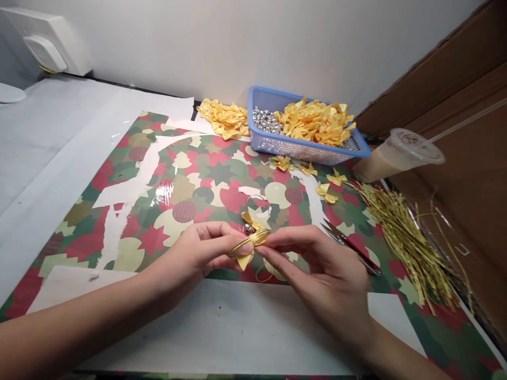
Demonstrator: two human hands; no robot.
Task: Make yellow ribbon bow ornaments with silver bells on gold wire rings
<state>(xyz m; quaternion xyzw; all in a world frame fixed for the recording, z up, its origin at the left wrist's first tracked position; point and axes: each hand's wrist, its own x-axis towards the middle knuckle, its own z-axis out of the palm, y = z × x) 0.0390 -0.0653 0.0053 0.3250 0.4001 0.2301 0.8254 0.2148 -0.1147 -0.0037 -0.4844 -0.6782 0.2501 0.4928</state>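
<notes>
My left hand (212, 245) is closed in a pinch on a yellow ribbon bow (243, 262) in front of me. A silver bell (249, 228) sits against the bow's upper part, by my fingertips. Gold cord (261, 235) runs across the bow's middle in several strands, and a thin loop of it hangs below. From the other side, my right hand (330, 272) pinches the cord close to the bow. The fingertips of both hands nearly meet there and partly hide the bow's centre.
At the back, a blue basket (309, 153) holds silver bells and yellow bows, with a pile of bows (225, 120) beside it. Finished-looking bows (327, 193) lie before it. Scissors (352, 247), a gold cord bundle (407, 237) and a drink cup (396, 155) stand or lie right.
</notes>
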